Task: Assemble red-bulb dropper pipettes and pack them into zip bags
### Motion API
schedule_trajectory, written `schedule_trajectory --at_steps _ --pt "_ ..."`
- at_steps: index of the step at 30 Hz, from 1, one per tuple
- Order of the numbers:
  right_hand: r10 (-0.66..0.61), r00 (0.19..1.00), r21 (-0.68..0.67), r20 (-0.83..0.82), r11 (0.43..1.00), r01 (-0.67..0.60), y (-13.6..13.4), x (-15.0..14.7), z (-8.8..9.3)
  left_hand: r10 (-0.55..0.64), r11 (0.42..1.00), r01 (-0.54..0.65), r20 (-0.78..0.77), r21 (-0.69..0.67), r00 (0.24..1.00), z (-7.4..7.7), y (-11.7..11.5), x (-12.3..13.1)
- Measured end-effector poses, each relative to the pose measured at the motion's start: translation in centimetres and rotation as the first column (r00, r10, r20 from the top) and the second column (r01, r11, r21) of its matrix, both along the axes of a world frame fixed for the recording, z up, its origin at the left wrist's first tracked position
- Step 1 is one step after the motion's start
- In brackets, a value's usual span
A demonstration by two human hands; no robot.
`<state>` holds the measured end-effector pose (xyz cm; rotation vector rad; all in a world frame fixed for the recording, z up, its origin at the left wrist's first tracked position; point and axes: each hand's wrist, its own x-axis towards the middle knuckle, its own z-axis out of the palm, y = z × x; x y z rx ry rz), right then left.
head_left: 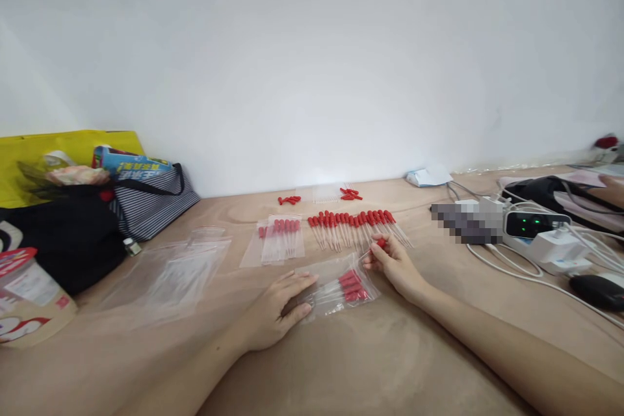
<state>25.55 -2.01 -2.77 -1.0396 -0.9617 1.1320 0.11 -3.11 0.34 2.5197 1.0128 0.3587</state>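
On the table in front of me lies a clear zip bag [336, 266] with several droppers inside, their red bulbs [351, 283] toward its right end. My left hand [280, 305] is at the bag's left end, with the thumb and fingers spread on its edge. Just above the bag's right corner, my right hand [392, 266] pinches a dropper [381, 243] by its red bulb; its thin clear stem points left. Behind the hands, a row of red-bulbed droppers [344, 227] lies side by side. Filled bags [283, 240] of droppers rest left of that row.
Flat clear bags [182, 273] are stacked at left, near a paper cup [32, 299] and a striped bag [151, 198]. Loose red bulbs [290, 199] lie near the wall. Chargers [556, 247] and white cables [511, 279] crowd the right side.
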Motion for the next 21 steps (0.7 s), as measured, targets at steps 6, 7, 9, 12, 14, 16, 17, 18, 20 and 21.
schedule_trajectory --at_steps 6,7,9,12,14,16,17,18,20,21 --pt "0.159 0.986 -0.017 0.042 0.987 -0.159 -0.5 -0.5 0.3 -0.007 1.000 0.006 0.025 0.005 1.000 -0.3 0.0 -0.1" --pt "0.169 0.982 -0.018 0.082 0.986 -0.168 -0.6 -0.5 0.3 -0.011 1.000 0.011 0.032 0.008 0.999 -0.3 0.0 0.0" --pt "0.182 0.970 -0.033 0.164 0.983 -0.179 -0.8 -0.7 0.4 -0.023 1.000 0.022 0.040 0.011 0.999 -0.2 0.0 0.0" --pt "0.180 0.948 -0.075 0.262 0.983 -0.165 -0.6 -1.0 0.3 -0.021 1.000 0.021 0.027 0.001 0.999 -0.1 0.0 0.1" --pt "0.170 0.933 -0.093 0.319 0.985 -0.147 -0.3 -1.2 0.1 -0.012 1.000 0.012 0.015 -0.003 1.000 -0.1 0.0 0.1" --pt "0.181 0.914 -0.100 0.363 0.983 -0.155 -0.1 -1.3 0.0 -0.011 1.000 0.011 0.015 -0.003 1.000 -0.2 0.0 0.0" --pt "0.195 0.906 -0.102 0.376 0.980 -0.168 0.0 -1.3 -0.1 -0.012 1.000 0.012 0.019 -0.001 1.000 -0.3 0.0 0.0" --pt "0.210 0.900 -0.108 0.382 0.977 -0.182 0.1 -1.3 -0.1 -0.013 1.000 0.013 0.021 0.000 1.000 -0.3 0.1 0.0" --pt "0.236 0.892 -0.132 0.385 0.971 -0.200 0.2 -1.3 -0.2 -0.006 1.000 0.006 0.018 -0.004 1.000 -0.4 0.1 -0.1" --pt "0.239 0.892 -0.147 0.383 0.969 -0.197 0.3 -1.3 -0.3 0.001 1.000 -0.001 0.013 -0.007 1.000 -0.4 0.0 -0.1"
